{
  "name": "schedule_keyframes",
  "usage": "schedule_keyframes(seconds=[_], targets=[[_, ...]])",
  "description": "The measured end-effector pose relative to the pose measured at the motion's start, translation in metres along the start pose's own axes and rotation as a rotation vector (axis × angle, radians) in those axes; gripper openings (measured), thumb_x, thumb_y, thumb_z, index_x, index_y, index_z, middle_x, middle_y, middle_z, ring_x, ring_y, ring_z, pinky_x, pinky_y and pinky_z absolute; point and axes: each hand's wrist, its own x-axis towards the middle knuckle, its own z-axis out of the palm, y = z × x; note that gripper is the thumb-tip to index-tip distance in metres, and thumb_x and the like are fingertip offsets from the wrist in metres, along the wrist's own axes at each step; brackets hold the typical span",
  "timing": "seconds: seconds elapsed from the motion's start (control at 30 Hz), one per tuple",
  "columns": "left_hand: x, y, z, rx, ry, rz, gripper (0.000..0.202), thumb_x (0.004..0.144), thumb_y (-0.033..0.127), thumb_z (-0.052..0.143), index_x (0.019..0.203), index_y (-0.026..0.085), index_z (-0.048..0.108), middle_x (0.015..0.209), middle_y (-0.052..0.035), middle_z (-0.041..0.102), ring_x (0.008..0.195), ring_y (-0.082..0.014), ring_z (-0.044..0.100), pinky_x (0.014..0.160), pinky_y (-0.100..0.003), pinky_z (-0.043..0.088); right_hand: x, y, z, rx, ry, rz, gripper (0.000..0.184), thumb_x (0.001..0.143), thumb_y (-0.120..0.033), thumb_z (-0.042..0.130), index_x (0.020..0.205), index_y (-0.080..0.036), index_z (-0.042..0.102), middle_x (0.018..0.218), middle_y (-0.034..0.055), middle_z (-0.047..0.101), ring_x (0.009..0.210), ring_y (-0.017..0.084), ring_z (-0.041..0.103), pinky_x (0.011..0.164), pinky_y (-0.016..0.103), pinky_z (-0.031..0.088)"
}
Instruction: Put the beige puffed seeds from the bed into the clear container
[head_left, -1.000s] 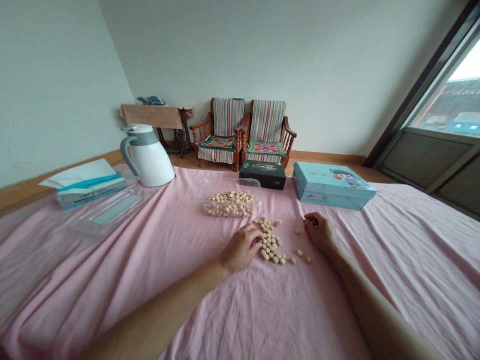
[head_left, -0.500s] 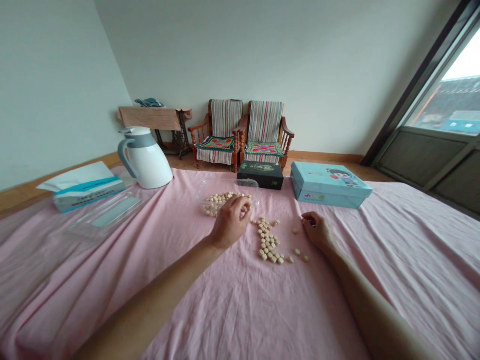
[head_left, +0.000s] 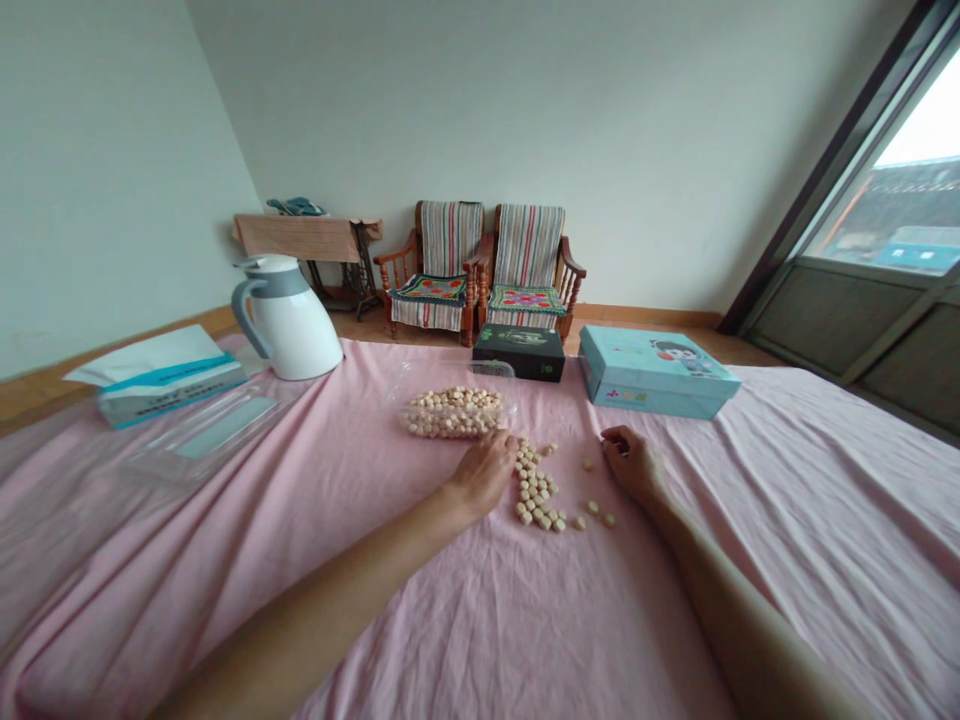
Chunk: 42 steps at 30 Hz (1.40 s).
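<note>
A pink cloth (head_left: pixel 337 470) is spread over the whole work surface, and everything else is placed here by reference to the clear container (head_left: pixel 450 412) of small pale round pieces that stands near its middle. To the right of the container, and slightly behind it, a blue box (head_left: pixel 652 372) is laid flat. Well to the left and behind, a white jug (head_left: pixel 289 318) is stood upright, with a tissue box (head_left: pixel 161 378) further left again and a flat clear tray (head_left: pixel 217 432) in front of that. Just behind the container a black box (head_left: pixel 519 352) is set.

In front of the container and to its right, a loose pile (head_left: pixel 534 488) of the same pale pieces is scattered on the cloth. The left hand (head_left: pixel 487 470) is held palm down between container and pile, fingers loosely curled, fingertips at the pile's near edge. Whether a piece is pinched cannot be told, the fingertips being hidden from this angle. The right hand (head_left: pixel 630 462) is rested further right of the pile, fingers curled inward. It may be cupping pieces, but that cannot be made out. A few stray pieces (head_left: pixel 596 512) are left between it and the pile.

The work in hand is judged to be the handling of the loose pieces beside the container. Being small and round, they would call for a fine pinch or a gathering sweep.
</note>
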Motion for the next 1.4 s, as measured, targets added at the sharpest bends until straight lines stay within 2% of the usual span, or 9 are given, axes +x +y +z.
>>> schedule_keyframes(seconds=[0.2, 0.37, 0.53, 0.63, 0.87, 1.0, 1.13, 1.3, 1.4], targets=[[-0.004, -0.006, 0.001, 0.175, -0.01, -0.011, 0.023, 0.081, 0.006, 0.038, 0.084, 0.016, 0.059, 0.085, -0.0087, 0.059, 0.085, -0.0224, 0.055, 0.076, -0.032, 0.042, -0.001, -0.004, -0.001, 0.004, 0.004, -0.009, 0.019, 0.077, -0.026, 0.046, 0.087, -0.02, 0.061, 0.081, 0.0054, 0.069, 0.071, 0.018, 0.064, 0.063, 0.028, 0.047], [-0.007, 0.005, -0.021, 0.304, -0.069, 0.114, 0.018, 0.077, 0.007, 0.046, 0.085, 0.017, 0.059, 0.082, -0.0065, 0.059, 0.077, -0.0199, 0.057, 0.068, -0.028, 0.043, -0.001, -0.003, 0.001, 0.007, 0.011, -0.008, 0.017, 0.077, -0.026, 0.047, 0.086, -0.021, 0.06, 0.081, 0.0053, 0.068, 0.07, 0.018, 0.064, 0.063, 0.029, 0.048], [0.012, 0.018, -0.061, 0.279, 0.301, 0.144, 0.018, 0.083, 0.012, 0.046, 0.095, 0.018, 0.058, 0.093, -0.007, 0.058, 0.091, -0.0204, 0.055, 0.082, -0.032, 0.043, 0.0, 0.0, 0.002, 0.014, 0.016, -0.007, 0.016, 0.076, -0.025, 0.047, 0.086, -0.022, 0.06, 0.081, 0.0043, 0.068, 0.071, 0.018, 0.064, 0.064, 0.029, 0.048], [0.018, 0.02, -0.07, 0.245, 0.47, 0.138, 0.024, 0.085, 0.013, 0.047, 0.106, 0.018, 0.056, 0.103, -0.0085, 0.057, 0.1, -0.0217, 0.052, 0.089, -0.036, 0.041, 0.0, -0.001, 0.001, 0.014, 0.011, -0.012, 0.016, 0.076, -0.024, 0.048, 0.086, -0.021, 0.06, 0.081, 0.0045, 0.068, 0.07, 0.017, 0.063, 0.063, 0.029, 0.048], [0.0, 0.008, -0.021, 0.006, 0.028, 0.21, 0.017, 0.081, 0.011, 0.048, 0.081, 0.019, 0.062, 0.083, -0.0065, 0.061, 0.081, -0.021, 0.058, 0.073, -0.033, 0.045, -0.001, -0.004, -0.001, -0.003, 0.015, -0.014, 0.018, 0.075, -0.024, 0.047, 0.086, -0.021, 0.061, 0.079, 0.0046, 0.068, 0.069, 0.018, 0.063, 0.063, 0.029, 0.046], [-0.005, -0.001, -0.003, -0.019, 0.029, 0.167, 0.013, 0.076, 0.012, 0.052, 0.077, 0.021, 0.061, 0.079, -0.0069, 0.062, 0.074, -0.0221, 0.059, 0.067, -0.034, 0.045, -0.001, -0.005, -0.002, -0.011, 0.013, -0.014, 0.019, 0.075, -0.024, 0.047, 0.087, -0.02, 0.062, 0.079, 0.0042, 0.068, 0.069, 0.018, 0.063, 0.063, 0.029, 0.046], [-0.007, 0.0, -0.002, -0.056, 0.075, 0.175, 0.01, 0.074, 0.012, 0.055, 0.072, 0.022, 0.057, 0.071, -0.0052, 0.06, 0.066, -0.0209, 0.057, 0.061, -0.034, 0.043, -0.001, -0.005, -0.002, -0.014, 0.016, -0.009, 0.018, 0.075, -0.024, 0.047, 0.086, -0.021, 0.062, 0.079, 0.0046, 0.068, 0.068, 0.017, 0.063, 0.061, 0.028, 0.046], [-0.001, 0.014, -0.026, -0.035, 0.131, 0.173, 0.011, 0.075, 0.011, 0.052, 0.072, 0.021, 0.055, 0.073, -0.0047, 0.058, 0.069, -0.0198, 0.055, 0.063, -0.031, 0.041, 0.0, -0.002, 0.0, -0.005, 0.009, -0.012, 0.019, 0.075, -0.025, 0.047, 0.086, -0.021, 0.061, 0.08, 0.0045, 0.068, 0.068, 0.017, 0.063, 0.062, 0.028, 0.046], [0.01, 0.016, -0.053, 0.11, 0.302, 0.135, 0.009, 0.078, 0.012, 0.05, 0.078, 0.021, 0.054, 0.079, -0.0049, 0.058, 0.079, -0.0208, 0.055, 0.072, -0.032, 0.042, 0.001, 0.001, 0.001, -0.002, 0.012, -0.007, 0.018, 0.075, -0.025, 0.047, 0.086, -0.021, 0.061, 0.08, 0.0042, 0.068, 0.067, 0.017, 0.063, 0.062, 0.028, 0.046]])
